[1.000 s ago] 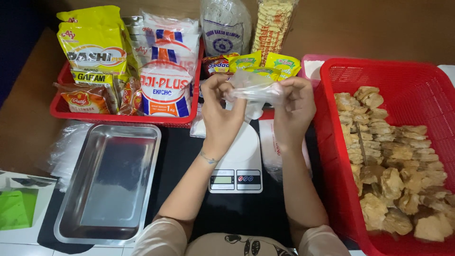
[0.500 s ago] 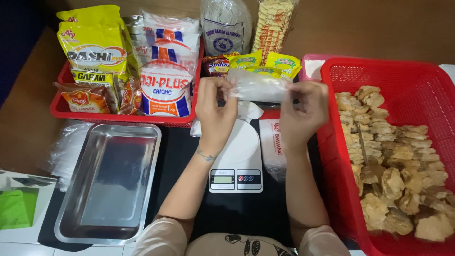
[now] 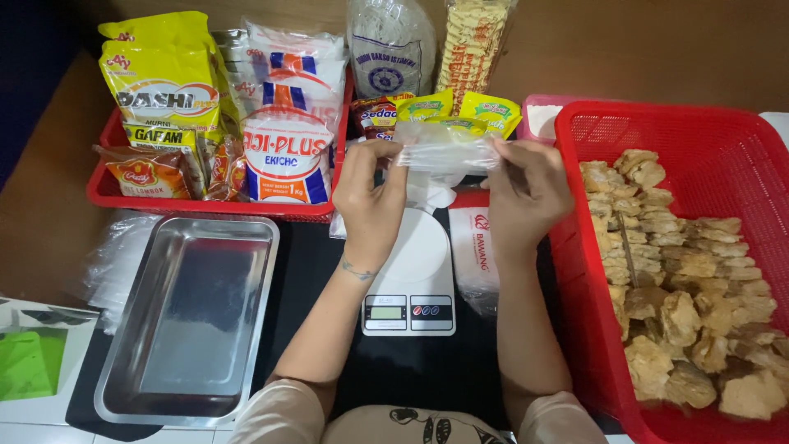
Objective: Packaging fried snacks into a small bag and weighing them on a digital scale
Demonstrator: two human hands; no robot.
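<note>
A small clear plastic bag (image 3: 444,152) is held up in the air, above the white kitchen scale (image 3: 411,271). It is stretched flat between two hands. The left hand (image 3: 370,201) pinches the left edge of the bag with its fingers closed on it. The right hand (image 3: 526,193) pinches the right edge the same way.

The scale sits on a black mat (image 3: 312,271), right under the hands. Beside the scale, under the right wrist, lies a white packet (image 3: 472,255).

To the right is a big red basket (image 3: 657,131). It is full of brown fried tofu pieces (image 3: 682,288).

To the left of the scale is a shiny metal tray (image 3: 189,316). A pile of clear plastic bags (image 3: 115,255) lies just beside the tray's left side.

Behind the tray is a red tray (image 3: 107,193) packed with yellow, white and orange food packets (image 3: 283,140). Small yellow and green sachets (image 3: 460,111) sit just behind the held bag.
</note>
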